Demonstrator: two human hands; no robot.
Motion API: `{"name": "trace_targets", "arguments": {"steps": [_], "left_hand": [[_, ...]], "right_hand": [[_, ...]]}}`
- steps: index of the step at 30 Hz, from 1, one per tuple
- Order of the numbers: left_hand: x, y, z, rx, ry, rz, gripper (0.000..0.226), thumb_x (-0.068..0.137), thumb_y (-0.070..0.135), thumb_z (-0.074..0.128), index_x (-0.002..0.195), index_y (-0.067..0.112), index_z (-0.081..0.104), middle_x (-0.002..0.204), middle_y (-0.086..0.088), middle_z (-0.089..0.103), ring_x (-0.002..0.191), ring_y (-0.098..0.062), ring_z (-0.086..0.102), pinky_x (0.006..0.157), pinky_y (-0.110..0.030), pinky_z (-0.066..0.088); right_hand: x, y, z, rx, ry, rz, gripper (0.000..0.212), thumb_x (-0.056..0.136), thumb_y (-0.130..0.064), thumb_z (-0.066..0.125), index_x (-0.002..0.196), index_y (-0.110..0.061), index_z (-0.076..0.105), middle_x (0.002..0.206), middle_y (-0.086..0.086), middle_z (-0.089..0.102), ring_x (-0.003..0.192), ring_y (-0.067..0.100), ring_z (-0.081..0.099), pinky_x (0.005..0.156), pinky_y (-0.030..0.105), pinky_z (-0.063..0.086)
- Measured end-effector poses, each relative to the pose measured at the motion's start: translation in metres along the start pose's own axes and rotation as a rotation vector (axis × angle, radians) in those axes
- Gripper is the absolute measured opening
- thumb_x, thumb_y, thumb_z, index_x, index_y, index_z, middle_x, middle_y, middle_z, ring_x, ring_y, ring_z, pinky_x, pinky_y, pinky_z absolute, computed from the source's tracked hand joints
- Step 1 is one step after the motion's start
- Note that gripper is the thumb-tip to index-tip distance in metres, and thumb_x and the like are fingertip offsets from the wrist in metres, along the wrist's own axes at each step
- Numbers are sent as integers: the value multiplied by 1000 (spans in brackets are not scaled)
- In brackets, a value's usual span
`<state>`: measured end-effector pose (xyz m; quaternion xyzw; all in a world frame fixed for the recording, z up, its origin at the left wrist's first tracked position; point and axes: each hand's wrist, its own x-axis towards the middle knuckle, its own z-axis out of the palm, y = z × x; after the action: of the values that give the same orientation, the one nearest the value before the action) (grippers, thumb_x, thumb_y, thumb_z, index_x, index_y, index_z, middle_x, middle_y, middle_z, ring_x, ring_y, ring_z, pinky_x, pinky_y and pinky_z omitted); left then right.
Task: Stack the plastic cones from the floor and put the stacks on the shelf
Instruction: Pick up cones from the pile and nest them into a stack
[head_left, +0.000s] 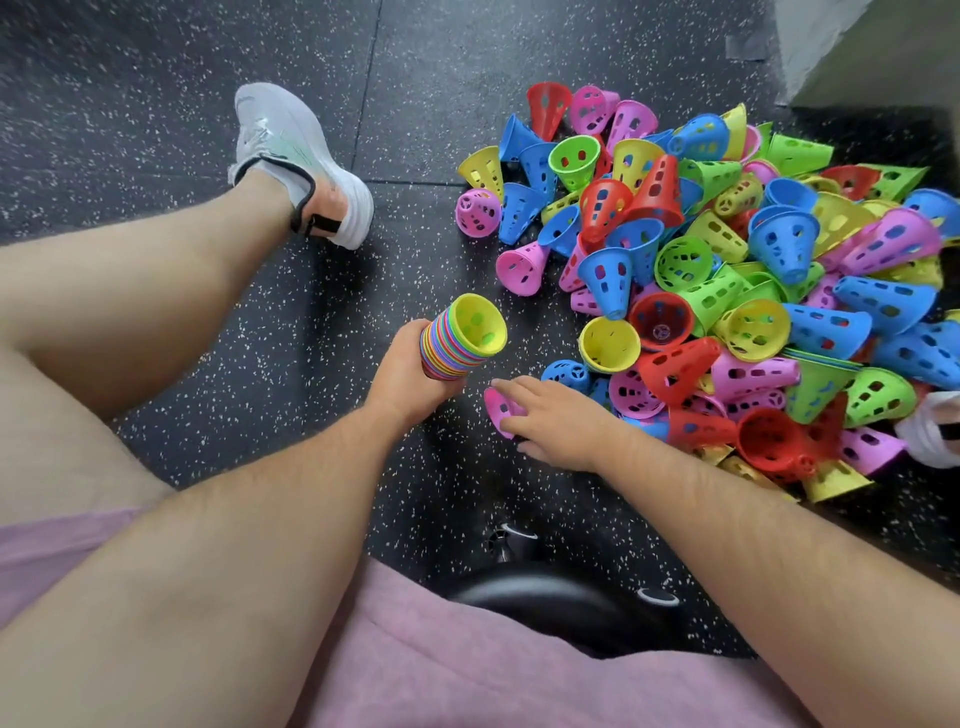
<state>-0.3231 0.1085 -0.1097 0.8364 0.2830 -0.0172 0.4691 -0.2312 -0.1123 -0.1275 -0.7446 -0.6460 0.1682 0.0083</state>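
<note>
Many bright cones (727, 270) lie in a big heap on the dark floor (156, 104) at our right. Our left hand (410, 376) is wrapped tight round a stack (460, 340) near the heap. Our right hand (563, 415) curls its fingers over one pink cone (497, 408) beside it.

A: Where is the left hand (410, 376)?
B: Wrapped round a stack of nested cones (452, 348). The rims are striped in many colours, and a yellow one sits innermost, mouth tipped up and to the right.
A: And the right hand (558, 415)?
B: Its fingers curl over a pink cone (497, 408) lying on the speckled black floor (156, 78), just beside the heap of loose cones (727, 270) (red, blue, green, yellow, pink, all perforated).
A: Anything else?
B: A white shoe (296, 161) out to the left, pink shorts (467, 665) and a black stool seat (545, 603).
</note>
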Motion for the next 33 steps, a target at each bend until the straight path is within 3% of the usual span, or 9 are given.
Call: {"name": "trace_targets", "arguments": {"steps": [4,8,11,14,19,21,25,28,33], "left_hand": [[-2,7,-2,-14,4,0,45,70,4,85,93,29,55,89,-4,71,71,-14,63,67,-32,54],[1,10,-3,-52,74,-27,46,71,-1,85,82,30,53,77,3,65,63,-9,55,61,-24,48],[6,4,-4,-83,137,-72,50,69,6,91,92,32,55,89,7,70,75,-7,66,71,-25,54],[9,-3,-3,-82,129,-112,55,67,15,93,106,29,57,97,4,72,87,-13,71,78,-32,58],[14,-4,1,-26,103,-126,50,60,35,84,103,28,60,92,3,70,79,-16,70,69,-31,56],[15,-1,2,-27,110,-124,48,60,35,83,101,27,61,90,3,70,74,-12,68,66,-29,53],[22,3,7,-55,116,-118,46,60,36,82,100,28,61,88,3,70,70,-15,68,62,-32,54],[29,15,11,-117,137,-116,64,60,40,85,116,30,58,107,6,68,89,-10,70,78,-35,58],[46,20,13,-142,164,-116,64,64,37,90,119,33,56,112,7,67,95,-12,69,86,-42,58]], "right_hand": [[7,6,-2,57,98,29,27,73,-24,86,84,-6,69,139,27,53,103,40,63,81,47,58],[12,10,-12,281,302,202,23,83,-24,78,88,-5,66,145,25,47,123,40,55,95,50,52],[19,16,-26,459,478,417,26,91,-32,70,91,-7,63,152,18,40,138,33,42,111,42,40],[24,21,-48,597,657,581,27,93,-33,68,91,-7,61,150,16,41,142,25,37,114,31,31],[32,19,-83,669,907,586,27,94,-33,66,93,-8,58,144,14,46,138,18,40,110,21,31],[40,14,-91,694,924,541,30,93,-41,59,92,-11,57,142,14,49,137,18,42,111,20,31],[56,6,-90,714,842,513,44,92,-49,57,111,-10,57,135,6,55,131,22,47,111,41,38],[60,6,-84,736,757,533,56,89,-45,66,134,-16,52,126,-9,54,124,18,50,109,37,39],[70,32,-94,718,593,575,67,86,-57,59,145,-27,44,138,-6,54,133,10,44,113,31,36]]}}
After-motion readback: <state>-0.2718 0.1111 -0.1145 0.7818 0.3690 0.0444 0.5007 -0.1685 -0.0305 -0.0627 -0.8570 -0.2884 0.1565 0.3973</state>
